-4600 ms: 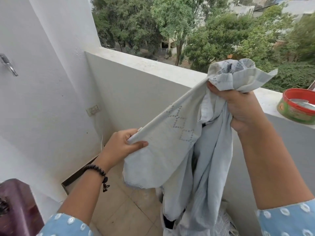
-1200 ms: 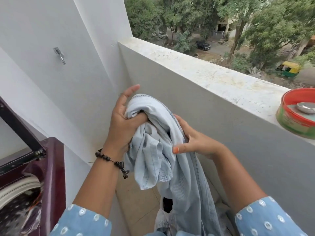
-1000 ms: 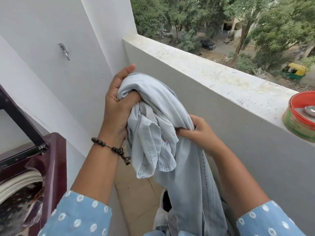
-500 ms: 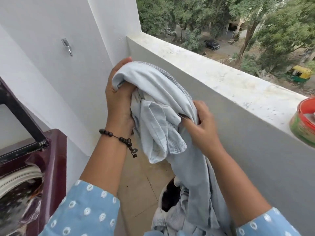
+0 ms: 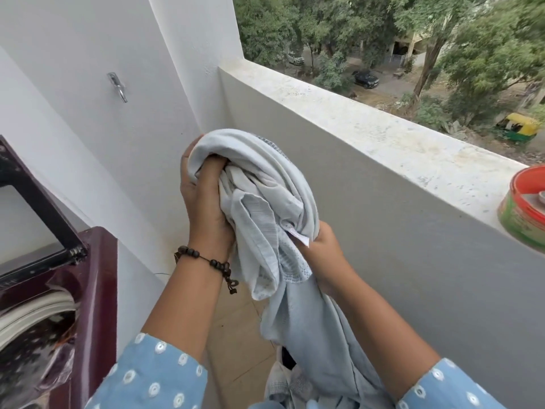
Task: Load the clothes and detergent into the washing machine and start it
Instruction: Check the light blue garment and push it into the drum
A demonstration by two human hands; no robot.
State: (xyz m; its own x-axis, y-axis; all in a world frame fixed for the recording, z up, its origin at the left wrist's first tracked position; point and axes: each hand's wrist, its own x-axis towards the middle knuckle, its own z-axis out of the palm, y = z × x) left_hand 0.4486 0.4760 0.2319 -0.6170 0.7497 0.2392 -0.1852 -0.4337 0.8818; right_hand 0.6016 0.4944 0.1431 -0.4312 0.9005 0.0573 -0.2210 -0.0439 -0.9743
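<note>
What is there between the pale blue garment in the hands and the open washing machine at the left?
In the head view, the left hand and its forearm with the bead bracelet, then bare white wall, separate the pale blue garment from the washing machine.

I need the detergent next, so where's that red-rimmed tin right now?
The tin sits on top of the balcony ledge at the far right edge of the head view, partly cut off, to the right of both hands and the cloth.

The red tin (image 5: 528, 208) is cut off at the right edge. The washing machine (image 5: 59, 305) is cut off at the left. The cloth (image 5: 265, 202) hides the right hand's fingers.
</note>
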